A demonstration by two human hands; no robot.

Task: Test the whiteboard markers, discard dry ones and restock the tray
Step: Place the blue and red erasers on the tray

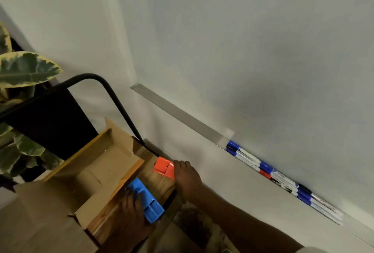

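1. Left hand [132, 202] lies nearest, its fingers curled over the near end of a blue holder [149, 202] on the wooden top [159, 184].
2. Right hand [187, 175] pinches the edge of an orange holder [163, 167], just beside the open box [91, 163].
3. Both holders look like hard, light plastic with small compartments. They are probably stiff and a little smooth, so a grip across the long sides seems safest.
4. The markers [269, 173] lie in a row in the tray [182, 117] under the whiteboard [242, 50], well apart from both hands.
5. Each marker is likely light, round and ready to roll. It is best taken at the middle of the barrel, and the cap pulled straight off.
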